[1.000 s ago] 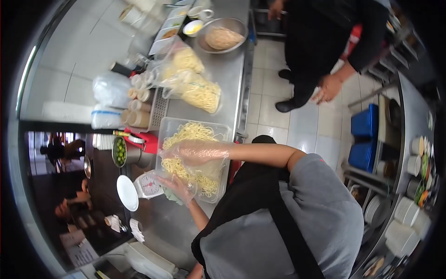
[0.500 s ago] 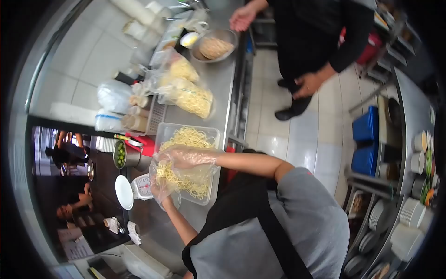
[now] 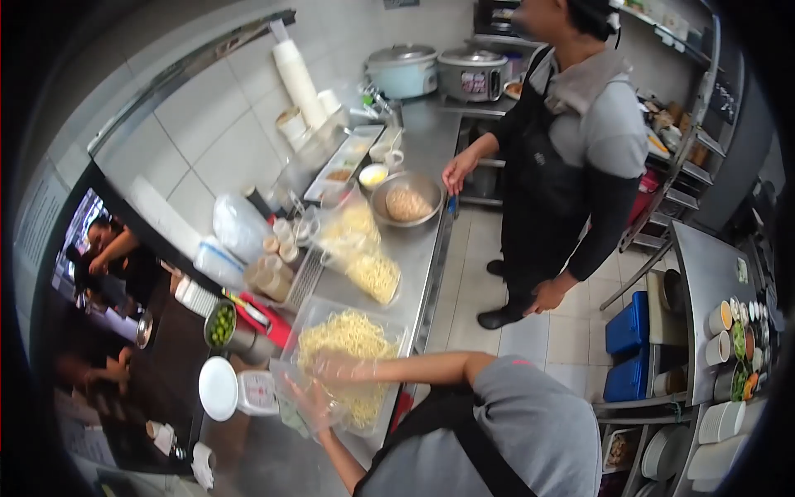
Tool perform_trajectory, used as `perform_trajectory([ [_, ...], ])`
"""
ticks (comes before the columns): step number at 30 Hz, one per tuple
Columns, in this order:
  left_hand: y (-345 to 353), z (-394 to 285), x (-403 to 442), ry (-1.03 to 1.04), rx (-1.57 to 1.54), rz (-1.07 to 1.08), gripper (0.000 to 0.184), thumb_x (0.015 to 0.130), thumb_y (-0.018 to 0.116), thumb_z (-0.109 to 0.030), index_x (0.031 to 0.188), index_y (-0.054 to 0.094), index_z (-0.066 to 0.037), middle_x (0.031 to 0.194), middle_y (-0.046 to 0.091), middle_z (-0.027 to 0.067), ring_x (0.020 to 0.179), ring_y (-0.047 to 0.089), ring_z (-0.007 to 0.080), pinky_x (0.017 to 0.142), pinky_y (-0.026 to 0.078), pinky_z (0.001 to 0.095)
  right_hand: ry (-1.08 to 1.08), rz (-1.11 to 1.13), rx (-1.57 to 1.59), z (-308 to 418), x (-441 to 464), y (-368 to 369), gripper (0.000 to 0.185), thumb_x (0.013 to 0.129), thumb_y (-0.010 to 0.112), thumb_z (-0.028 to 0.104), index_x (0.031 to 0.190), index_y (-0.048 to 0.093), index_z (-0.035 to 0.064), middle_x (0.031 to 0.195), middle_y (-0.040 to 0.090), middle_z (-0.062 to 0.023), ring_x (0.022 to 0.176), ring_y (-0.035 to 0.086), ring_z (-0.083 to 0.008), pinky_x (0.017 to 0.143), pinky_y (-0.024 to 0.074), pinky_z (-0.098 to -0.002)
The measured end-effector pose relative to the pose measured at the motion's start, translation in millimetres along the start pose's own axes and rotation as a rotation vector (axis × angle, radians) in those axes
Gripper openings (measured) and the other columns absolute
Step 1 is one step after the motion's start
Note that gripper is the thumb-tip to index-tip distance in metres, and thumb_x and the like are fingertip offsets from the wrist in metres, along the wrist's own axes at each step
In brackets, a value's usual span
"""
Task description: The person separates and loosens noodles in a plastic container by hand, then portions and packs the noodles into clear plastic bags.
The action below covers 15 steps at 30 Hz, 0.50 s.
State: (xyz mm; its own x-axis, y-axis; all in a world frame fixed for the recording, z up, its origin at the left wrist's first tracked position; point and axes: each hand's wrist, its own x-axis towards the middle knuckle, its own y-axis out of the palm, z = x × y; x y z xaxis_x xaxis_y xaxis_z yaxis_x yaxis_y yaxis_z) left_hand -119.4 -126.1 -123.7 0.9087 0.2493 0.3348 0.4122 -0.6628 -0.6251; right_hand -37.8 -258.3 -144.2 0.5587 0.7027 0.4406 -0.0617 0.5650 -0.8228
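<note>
A clear rectangular tub (image 3: 397, 335) full of yellow noodles (image 3: 352, 331) stands on the steel counter. Over the noodles is my right hand (image 3: 335, 366), in a clear plastic glove; motion blurs its fingers. My left hand (image 3: 313, 406), also gloved, is at the tub's near-left corner with its fingers around a crumpled clear plastic bag (image 3: 288, 396). How much the bag contains cannot be made out. Beyond the tub lie clear bags of noodles (image 3: 373, 277). Left of my left hand are a white kitchen scale (image 3: 258, 393) and a white plate (image 3: 218, 388).
A metal bowl (image 3: 431, 195) with a bagged brownish food stands farther along the counter (image 3: 422, 240). A pot of green limes (image 3: 221, 325) and a red item (image 3: 269, 319) sit left of the tub. A co-worker (image 3: 563, 166) stands in the aisle beside the counter's edge.
The view has tilted up, showing the co-worker's upper body and the cookers at the back. Noodles seen between my hands earlier no longer show there; my right hand is over the tub.
</note>
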Motion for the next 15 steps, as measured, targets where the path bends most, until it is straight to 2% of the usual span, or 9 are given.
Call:
perform_trajectory([
  [1,2,5,1,-0.024,0.057,0.004,0.067,0.088,0.055,-0.026,0.142,0.025,-0.002,0.143,0.033,0.0201,0.131,0.033,0.0344,0.109,0.023,0.0396,-0.014,-0.012,0.006,9,1,-10,0.036,0.077,0.058,0.017,0.111,0.056,0.0048,0.092,0.061,-0.0147,0.098,0.057,-0.0299,0.085,0.0444,-0.0399],
  [4,8,28,9,-0.145,0.015,0.198,0.065,0.089,0.051,-0.030,0.142,0.025,-0.002,0.142,0.031,0.0232,0.127,0.035,0.0378,0.106,0.027,0.0414,0.109,0.349,0.232,24,11,-54,0.036,0.079,0.058,0.020,0.111,0.055,0.0040,0.113,0.057,-0.0173,0.112,0.051,-0.0316,0.096,0.0385,-0.0403],
  [7,14,89,9,0.309,0.198,0.365,0.063,0.089,0.048,-0.034,0.140,0.029,-0.003,0.141,0.032,0.0236,0.123,0.040,0.0376,0.102,0.032,0.0414,0.021,0.032,0.189,19,-10,-83,0.071,0.071,0.066,0.016,0.136,0.038,0.0098,0.129,0.048,-0.0189,0.110,0.052,-0.0346,0.094,0.0418,-0.0412],
  [9,8,69,26,-0.022,0.172,0.580,0.064,0.088,0.050,-0.034,0.139,0.030,-0.002,0.141,0.032,0.0228,0.122,0.042,0.0354,0.101,0.033,0.0406,-0.111,-0.099,0.386,24,-17,-139,0.077,0.075,0.064,0.014,0.142,0.027,0.0123,0.136,0.041,-0.0165,0.114,0.051,-0.0304,0.097,0.0410,-0.0403],
  [10,10,60,37,-0.069,0.226,0.671,0.064,0.088,0.051,-0.034,0.139,0.030,-0.002,0.141,0.032,0.0224,0.121,0.043,0.0346,0.100,0.033,0.0406,-0.011,-0.043,0.477,15,-26,-163,0.069,0.081,0.059,0.014,0.142,0.027,0.0118,0.139,0.037,-0.0149,0.122,0.043,-0.0301,0.099,0.0381,-0.0412],
  [12,7,49,56,-0.039,0.429,0.858,0.065,0.087,0.052,-0.034,0.140,0.029,-0.003,0.141,0.033,0.0215,0.119,0.045,0.0335,0.099,0.034,0.0413,0.176,-0.095,0.810,18,-40,-202,0.056,0.089,0.051,0.015,0.141,0.030,0.0106,0.140,0.038,-0.0123,0.124,0.041,-0.0274,0.098,0.0395,-0.0411],
  [13,2,53,55,-0.024,0.381,0.848,0.066,0.087,0.053,-0.034,0.140,0.028,-0.004,0.141,0.034,0.0214,0.119,0.046,0.0335,0.099,0.035,0.0419,0.260,-0.212,1.031,20,-40,-233,0.051,0.092,0.049,0.017,0.139,0.033,0.0097,0.137,0.043,-0.0113,0.118,0.048,-0.0251,0.094,0.0439,-0.0402],
  [14,-3,57,54,-0.009,0.334,0.839,0.067,0.086,0.053,-0.034,0.141,0.027,-0.005,0.140,0.035,0.0213,0.118,0.046,0.0334,0.098,0.035,0.0426,0.340,-0.255,0.911,18,-48,-257,0.049,0.091,0.050,0.017,0.138,0.036,0.0097,0.129,0.049,-0.0106,0.109,0.054,-0.0228,0.090,0.0463,-0.0381],
  [15,-5,58,49,-0.060,0.093,0.703,0.069,0.086,0.054,-0.034,0.142,0.026,-0.006,0.140,0.035,0.0216,0.118,0.046,0.0338,0.098,0.036,0.0433,0.414,-0.287,0.782,15,-56,-285,0.048,0.091,0.050,0.017,0.137,0.038,0.0096,0.122,0.056,-0.0100,0.100,0.059,-0.0205,0.086,0.0487,-0.0361],
])
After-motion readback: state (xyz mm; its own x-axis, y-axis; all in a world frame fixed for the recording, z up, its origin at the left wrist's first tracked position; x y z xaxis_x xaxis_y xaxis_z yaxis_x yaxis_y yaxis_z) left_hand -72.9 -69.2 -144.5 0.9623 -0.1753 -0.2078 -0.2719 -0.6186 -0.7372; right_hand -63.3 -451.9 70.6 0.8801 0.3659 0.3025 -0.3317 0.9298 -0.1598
